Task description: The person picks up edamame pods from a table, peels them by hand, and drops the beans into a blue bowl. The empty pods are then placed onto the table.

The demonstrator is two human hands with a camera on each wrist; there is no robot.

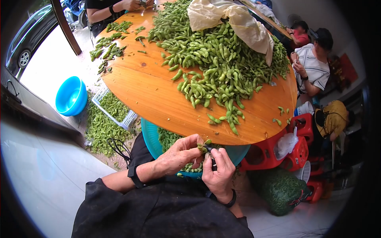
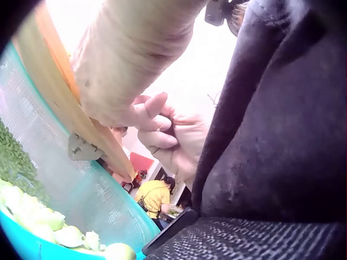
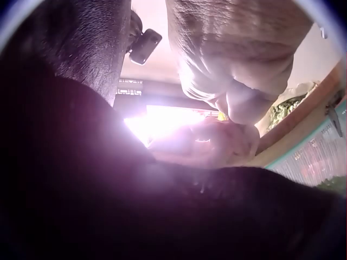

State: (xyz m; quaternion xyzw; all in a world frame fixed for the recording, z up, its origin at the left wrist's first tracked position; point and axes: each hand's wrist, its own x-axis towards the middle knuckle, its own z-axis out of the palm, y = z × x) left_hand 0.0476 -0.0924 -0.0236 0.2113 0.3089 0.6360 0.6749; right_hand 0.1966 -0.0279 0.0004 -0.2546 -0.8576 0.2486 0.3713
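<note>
Head view: my left hand (image 1: 180, 154) pinches a small green bean pod (image 1: 202, 148) at the fingertips, pod toward my right hand (image 1: 219, 171), whose curled fingers crowd right up; their hold, and the pod's long axis, I can't tell.

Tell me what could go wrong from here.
The soybean pod, pinched between the left grip and right grip, might spill its contents outside the teal basket, since it is held above the rim.

The loose pods near the wooden table's near edge could get knocked off, perhaps into that basket.
</note>
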